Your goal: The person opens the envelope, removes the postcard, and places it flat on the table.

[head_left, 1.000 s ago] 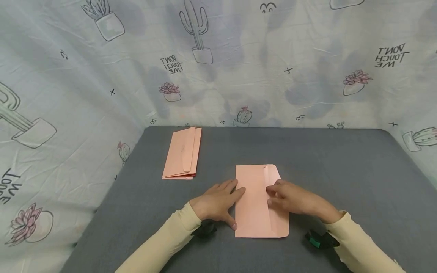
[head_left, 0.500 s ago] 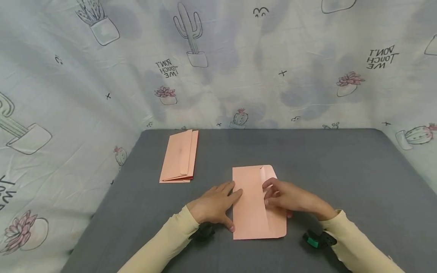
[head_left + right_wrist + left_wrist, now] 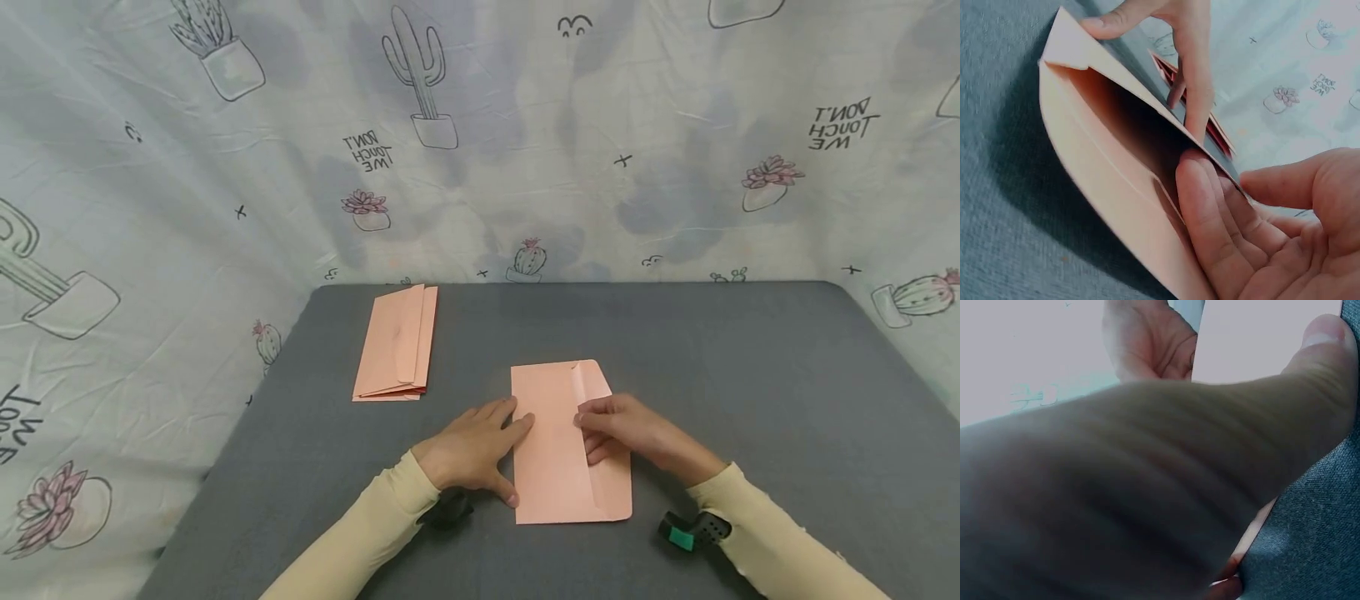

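Observation:
A pink paper envelope (image 3: 549, 475) lies upright on the dark grey table, its unfolded flap (image 3: 617, 492) to the right. My left hand (image 3: 472, 450) rests on its left edge, thumb and fingers spread. With my right hand (image 3: 637, 429) I pinch the rim of the mouth at the right side. In the right wrist view, fingers (image 3: 1200, 200) reach inside the mouth while the thumb (image 3: 1285, 184) stays on the outer side of the front panel. The mouth gapes there, dark inside; a seam shows on the back panel. The left wrist view is mostly filled by my left hand (image 3: 1147, 475).
A small stack of pink envelopes (image 3: 393, 342) lies at the table's back left. The grey table (image 3: 712, 358) ends at a pale curtain (image 3: 525, 192) printed with cacti, behind and at the left. Black wrist devices (image 3: 693, 532) sit under both sleeves.
My right hand's fingers have slipped into the envelope's mouth and now pinch its rim with the thumb. The left hand keeps its place on the left edge. The head view has shifted slightly.

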Demonstrator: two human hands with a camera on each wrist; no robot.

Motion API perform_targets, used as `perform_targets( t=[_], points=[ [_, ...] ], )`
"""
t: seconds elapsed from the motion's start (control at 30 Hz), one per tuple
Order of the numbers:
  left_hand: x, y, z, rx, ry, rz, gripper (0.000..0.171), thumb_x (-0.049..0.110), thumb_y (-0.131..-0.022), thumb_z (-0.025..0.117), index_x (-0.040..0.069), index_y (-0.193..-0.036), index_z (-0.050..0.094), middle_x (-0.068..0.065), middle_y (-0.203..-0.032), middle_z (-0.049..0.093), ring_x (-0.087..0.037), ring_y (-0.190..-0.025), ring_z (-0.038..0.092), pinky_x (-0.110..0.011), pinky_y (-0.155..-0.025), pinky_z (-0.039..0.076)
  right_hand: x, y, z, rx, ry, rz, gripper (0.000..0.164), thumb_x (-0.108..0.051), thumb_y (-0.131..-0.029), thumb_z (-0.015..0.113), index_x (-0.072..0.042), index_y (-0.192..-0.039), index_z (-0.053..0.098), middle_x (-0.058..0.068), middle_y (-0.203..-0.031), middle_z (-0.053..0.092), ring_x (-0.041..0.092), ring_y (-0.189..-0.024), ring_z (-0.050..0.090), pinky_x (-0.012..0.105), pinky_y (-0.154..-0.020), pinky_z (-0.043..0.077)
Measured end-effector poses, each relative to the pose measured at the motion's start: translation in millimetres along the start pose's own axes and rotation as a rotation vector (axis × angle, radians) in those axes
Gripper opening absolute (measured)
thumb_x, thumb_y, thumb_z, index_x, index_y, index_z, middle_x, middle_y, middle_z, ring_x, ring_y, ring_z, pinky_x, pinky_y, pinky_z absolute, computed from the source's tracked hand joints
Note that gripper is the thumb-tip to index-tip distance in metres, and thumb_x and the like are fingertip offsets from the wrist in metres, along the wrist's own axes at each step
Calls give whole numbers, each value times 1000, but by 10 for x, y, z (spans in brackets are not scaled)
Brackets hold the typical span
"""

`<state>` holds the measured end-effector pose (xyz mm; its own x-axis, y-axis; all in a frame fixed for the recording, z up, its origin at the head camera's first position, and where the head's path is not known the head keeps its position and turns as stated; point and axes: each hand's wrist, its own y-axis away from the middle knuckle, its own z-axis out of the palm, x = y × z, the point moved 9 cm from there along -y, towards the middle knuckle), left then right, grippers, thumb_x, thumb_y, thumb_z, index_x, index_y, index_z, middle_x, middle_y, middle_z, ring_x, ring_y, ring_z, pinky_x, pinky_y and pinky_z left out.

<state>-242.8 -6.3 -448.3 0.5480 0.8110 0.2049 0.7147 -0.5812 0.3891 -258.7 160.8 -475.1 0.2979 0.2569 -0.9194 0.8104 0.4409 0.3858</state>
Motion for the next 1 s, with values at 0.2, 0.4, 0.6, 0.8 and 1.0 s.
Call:
perform_targets(
  t=[0.2,0.4,0.6,0.8,1.0],
  points=[
    [6,5,-8,1,-11,8,114,57,-67,88,25,-160,31,-8,-170,23,-27,-156,26,-51,-123,31,7,-11,14,19,39,-18,25,-18,-101,59,6,-108,60,2,-71,63,11,-61,66,31,-66,62],
    [10,5,-10,4,-27,27,113,58,-68,88,25,-160,31,-9,-169,24,-27,-156,27,-51,-123,32,-2,4,-36,74,116,-6,26,-21,-99,63,4,-107,60,3,-79,70,13,-67,69,30,-63,59],
    [2,3,-1,2,-32,36,112,59,-69,87,25,-160,31,-9,-169,24,-27,-156,26,-51,-122,32,-11,15,-89,103,149,10,33,-21,-98,63,5,-117,57,3,-83,71,13,-68,68,29,-59,57],
    [-5,-1,8,-1,-31,39,112,59,-69,87,26,-161,30,-9,-170,22,-27,-156,25,-53,-122,32,-20,40,-187,178,217,42,30,-24,-98,64,2,-111,65,1,-73,64,9,-52,60,28,-53,55],
    [-10,1,15,-2,-28,40,112,59,-69,87,26,-161,30,-8,-170,22,-27,-157,25,-53,-122,31,-50,44,-224,180,206,16,40,-19,-97,64,8,-125,56,1,-69,60,9,-52,57,29,-52,56]
  ],
)
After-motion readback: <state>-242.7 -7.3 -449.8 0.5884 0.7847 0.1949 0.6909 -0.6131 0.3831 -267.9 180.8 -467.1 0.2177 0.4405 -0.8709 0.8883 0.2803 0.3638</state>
